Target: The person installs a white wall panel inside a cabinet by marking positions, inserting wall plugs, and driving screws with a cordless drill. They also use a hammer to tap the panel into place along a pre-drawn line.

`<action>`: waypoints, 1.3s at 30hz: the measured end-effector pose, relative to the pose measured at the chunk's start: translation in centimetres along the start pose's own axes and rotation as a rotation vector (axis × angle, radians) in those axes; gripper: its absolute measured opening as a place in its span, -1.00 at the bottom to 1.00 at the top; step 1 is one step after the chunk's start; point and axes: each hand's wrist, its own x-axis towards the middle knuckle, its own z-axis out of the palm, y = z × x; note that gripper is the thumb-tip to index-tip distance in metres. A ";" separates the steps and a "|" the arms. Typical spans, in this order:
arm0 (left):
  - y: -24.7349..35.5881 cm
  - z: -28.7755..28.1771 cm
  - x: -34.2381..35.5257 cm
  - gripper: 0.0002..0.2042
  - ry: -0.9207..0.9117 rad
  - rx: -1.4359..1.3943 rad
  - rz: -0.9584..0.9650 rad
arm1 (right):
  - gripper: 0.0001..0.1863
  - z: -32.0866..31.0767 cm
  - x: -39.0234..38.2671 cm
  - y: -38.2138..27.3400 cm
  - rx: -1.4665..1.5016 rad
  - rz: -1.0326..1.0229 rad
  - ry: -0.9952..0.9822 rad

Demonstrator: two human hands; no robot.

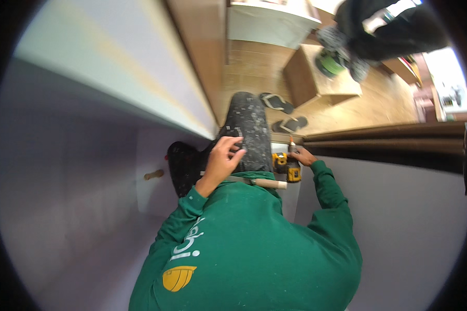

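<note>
Pale panels (389, 207) flank the person on both sides, and past a dark-brown edge (368, 136) the wood-toned floor (244, 67) carries sandals (291, 124) and a wooden box (300, 78), with another person in dark clothing (410, 33) at upper right. Between the speckled dark trouser leg (249, 137) and the right-hand panel is a yellow-and-black power tool (293, 173), its long axis running away from the body and an orange tip showing at the far end. The right hand (304, 155) is at its upper part; whether that grip is clamped on it, I cannot tell. The left hand (223, 161) is over the lap, fingers loosely curved and apart. A pale wooden handle (271, 183) lies crosswise at the waist. Panel and leg leave the tool only a narrow gap, which meets the floor at its far end.
</note>
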 end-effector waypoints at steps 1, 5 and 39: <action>0.0 0.0 0.1 -0.63 -0.012 0.003 -0.005 | -0.36 0.2 -0.5 0.1 0.060 -0.029 0.071; 0.7 0.3 0.6 -0.64 -0.062 0.005 0.016 | -0.39 0.5 -2.5 -0.4 -0.022 -0.125 0.684; 18.2 -9.6 -2.6 -0.79 0.253 0.434 0.938 | -0.06 4.4 -17.1 -38.8 1.282 -0.835 0.047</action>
